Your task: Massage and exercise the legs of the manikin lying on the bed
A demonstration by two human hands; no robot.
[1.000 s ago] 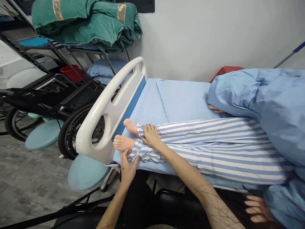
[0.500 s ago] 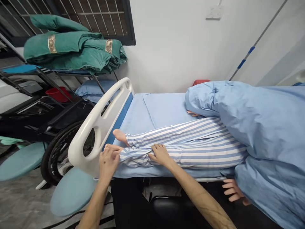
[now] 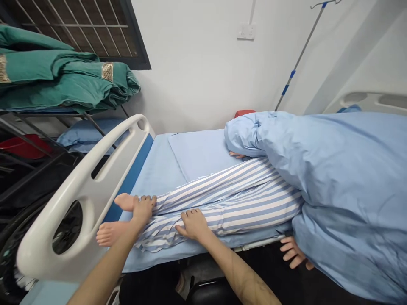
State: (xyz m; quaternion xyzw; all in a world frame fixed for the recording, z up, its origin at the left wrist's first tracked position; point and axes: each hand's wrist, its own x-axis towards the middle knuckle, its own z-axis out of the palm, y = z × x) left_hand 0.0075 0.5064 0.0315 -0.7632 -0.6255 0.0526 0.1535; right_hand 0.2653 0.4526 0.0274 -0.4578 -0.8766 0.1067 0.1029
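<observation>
A figure in blue-and-white striped trousers lies on a hospital bed, its upper part under a light blue quilt. Its bare feet point at the white footboard. My left hand lies over the far ankle at the trouser cuff, fingers curled on it. My right hand rests flat on the near shin, fingers spread on the striped cloth. A hand of the lying figure hangs over the near bed edge below the quilt.
Light blue sheet covers the mattress. Folded green blankets sit on a rack at left, above a blue pillow and a red basin. A drip pole leans on the white wall. A wheelchair wheel stands beside the footboard.
The view has swung right and up. My left hand moved from the near cuff to the far ankle. My right hand slid along the trouser leg toward the shin.
</observation>
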